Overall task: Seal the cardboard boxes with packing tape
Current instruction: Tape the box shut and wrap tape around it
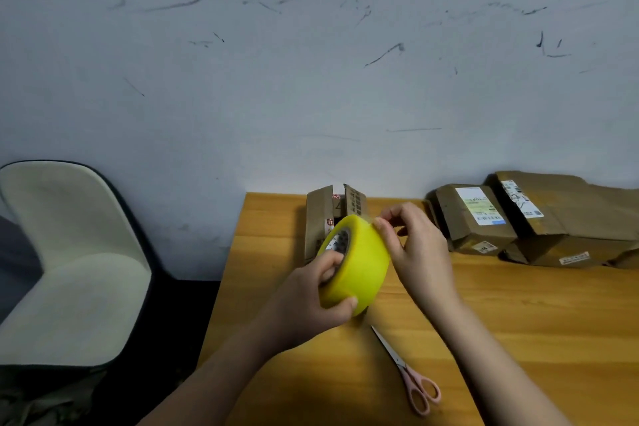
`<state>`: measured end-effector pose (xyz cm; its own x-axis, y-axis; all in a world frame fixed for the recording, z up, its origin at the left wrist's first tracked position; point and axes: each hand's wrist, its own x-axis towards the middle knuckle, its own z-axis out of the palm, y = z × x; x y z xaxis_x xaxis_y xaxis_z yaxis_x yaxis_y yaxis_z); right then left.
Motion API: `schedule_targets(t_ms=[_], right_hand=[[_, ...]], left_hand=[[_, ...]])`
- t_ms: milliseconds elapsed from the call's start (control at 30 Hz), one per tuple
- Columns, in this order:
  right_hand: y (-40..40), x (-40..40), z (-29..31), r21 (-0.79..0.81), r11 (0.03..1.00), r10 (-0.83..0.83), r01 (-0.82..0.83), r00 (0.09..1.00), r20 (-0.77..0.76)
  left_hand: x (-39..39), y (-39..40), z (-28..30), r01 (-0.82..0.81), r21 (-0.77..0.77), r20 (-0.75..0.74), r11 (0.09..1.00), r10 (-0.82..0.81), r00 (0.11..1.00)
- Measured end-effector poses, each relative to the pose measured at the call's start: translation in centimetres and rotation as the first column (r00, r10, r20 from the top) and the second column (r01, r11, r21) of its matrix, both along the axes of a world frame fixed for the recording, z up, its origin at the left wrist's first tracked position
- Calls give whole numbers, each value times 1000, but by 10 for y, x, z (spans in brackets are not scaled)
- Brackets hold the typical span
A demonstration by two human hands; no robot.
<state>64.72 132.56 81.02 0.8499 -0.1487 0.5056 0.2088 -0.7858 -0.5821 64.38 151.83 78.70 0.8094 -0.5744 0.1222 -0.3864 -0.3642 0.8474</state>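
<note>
Nearest on the wooden table (pixel 518 322) lie scissors (pixel 408 373) with pink handles, closed, blades pointing far and left, handles toward the near edge. They sit between the two forearms, touching neither.

Just beyond them, the yellow tape roll (pixel 359 266) is held above the table, tilted so its open core faces left. The left hand (pixel 311 301) grips the roll from the near left side: fingers hook into the core and the thumb presses on the yellow outer band at the bottom. The right hand (pixel 411 242) comes over the roll's far right edge, thumb and fingertips pinched together at the top of the outer band, where a thin clear end of tape seems to be caught between them; the blur there keeps it from being certain.

Right behind the roll stands a small cardboard box (pixel 321 218), its two top flaps raised and apart, so it is open. The roll hides its lower right part.

Farther right, against the wall, two larger cardboard boxes lie side by side and touching: one with a white label (pixel 473 218) on top, and the other, bigger box (pixel 567 218) at the far right, partly cut off by the frame.

Left of the table, apart from it, stands a cream chair (pixel 69 259) with a dark edge. Behind everything rises a pale wall (pixel 311 62) streaked with dark scuff marks.
</note>
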Motion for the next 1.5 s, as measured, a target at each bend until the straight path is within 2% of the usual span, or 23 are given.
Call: schedule_targets(t_ms=[33,67,100,133,200,267,333,367,467,500,667,733,800,833,933,1000,1167,1333,1500], right_hand=[[-3,3,5,185,982,70,-41,986,-154],[-7,6,9,417,906,209,-69,931,-300],[-10,6,10,610,791,350,-53,857,-378],[-15,6,8,717,697,437,-14,801,-409],[-20,5,1,778,628,481,28,772,-416],[-19,4,-5,796,602,460,58,790,-405],[-14,3,-6,790,610,398,63,838,-374],[-11,3,-5,757,652,343,45,872,-348],[-2,3,-3,507,862,128,13,962,-241],[0,2,-1,425,905,80,15,976,-204],[10,5,10,239,969,-54,62,998,-39],[11,7,28,151,986,-78,65,993,83],[10,9,56,143,990,-51,22,978,203],[12,11,70,113,994,-15,-11,972,232],[21,28,99,-18,999,40,-38,983,177],[20,50,103,43,998,45,-49,995,89],[3,94,74,266,961,108,-79,989,-98],[-5,118,33,337,938,153,-84,971,-186],[-18,148,-9,324,938,223,-125,932,-287]], left_hand=[[0,0,1,-7,-9,-22,1000,7,1000],[-1,0,0,-11,-8,-23,1000,11,1000],[-1,0,0,-16,7,-1,1000,16,1000],[-3,1,0,-14,15,11,1000,14,1000],[-6,1,1,-6,14,-31,1000,7,1000],[-7,1,1,12,-12,-103,1000,-13,995],[-9,1,1,24,-40,-133,999,-29,991],[-10,0,3,23,-47,-136,999,-29,990],[-12,-1,6,16,-52,-132,999,-23,991],[-12,-1,9,8,-46,-109,999,-13,994],[-7,0,22,-106,53,71,993,102,992],[-4,0,34,-160,-30,-107,987,156,982],[4,1,44,-228,-140,-361,964,164,918],[8,2,49,-262,-157,-440,952,170,882],[17,-2,60,-328,-229,-611,916,128,781],[21,-9,65,-365,-253,-674,896,108,731],[32,-27,56,-490,-296,-722,820,144,677],[44,-42,43,-564,-270,-766,780,181,616],[57,-53,17,-601,-139,-820,787,249,516]])
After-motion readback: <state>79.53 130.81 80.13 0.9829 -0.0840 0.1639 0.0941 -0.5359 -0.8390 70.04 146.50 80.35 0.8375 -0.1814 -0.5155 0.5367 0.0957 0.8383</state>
